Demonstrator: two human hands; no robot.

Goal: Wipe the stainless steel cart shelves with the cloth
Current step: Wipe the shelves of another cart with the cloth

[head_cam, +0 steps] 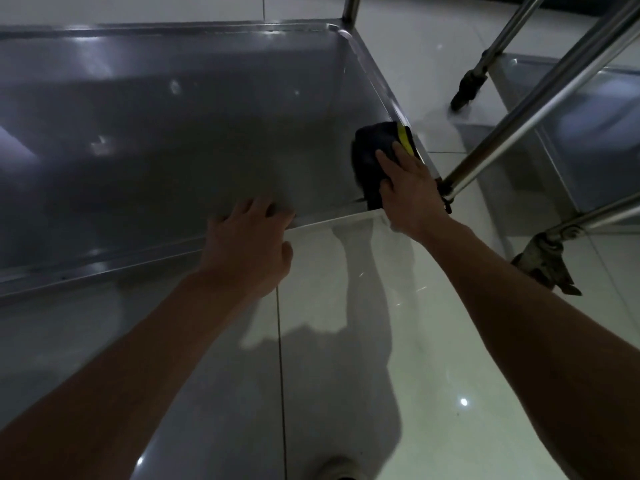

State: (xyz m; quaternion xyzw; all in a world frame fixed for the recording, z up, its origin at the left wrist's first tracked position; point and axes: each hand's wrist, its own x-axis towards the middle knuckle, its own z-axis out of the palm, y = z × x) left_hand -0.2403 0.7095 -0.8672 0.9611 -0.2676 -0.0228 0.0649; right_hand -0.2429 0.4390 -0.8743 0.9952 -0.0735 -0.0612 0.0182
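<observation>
Looking down on a stainless steel cart shelf [166, 140], dim and glossy, with a raised rim all round. Right hand [410, 188] pressed flat on a dark cloth [372, 150] with a yellow edge, fingers straight and spread over it rather than curled round — cloth bunched in the shelf's near right corner, tight against the right rim. Left hand [247, 244] draped over the shelf's front rim, fingers loosely bent over the edge, apparently steadying the cart; holding nothing else.

Beyond the right rim, a second cart [571, 109] with slanting steel legs and a caster [545, 268] on the polished tiled floor [346, 341].

Risks, judged from this view: cloth only pinned by a flat palm, so likely to slide out from under the fingers or fold over itself on a fast stroke, leaving streaks. Cloth already hard against the rim — easy to push over the edge and drop to the floor. Cart probably on wheels too, so a firm push could roll it toward the neighbouring cart if the left hand's hold slackens. Corner seams easily missed by a bunched cloth.
</observation>
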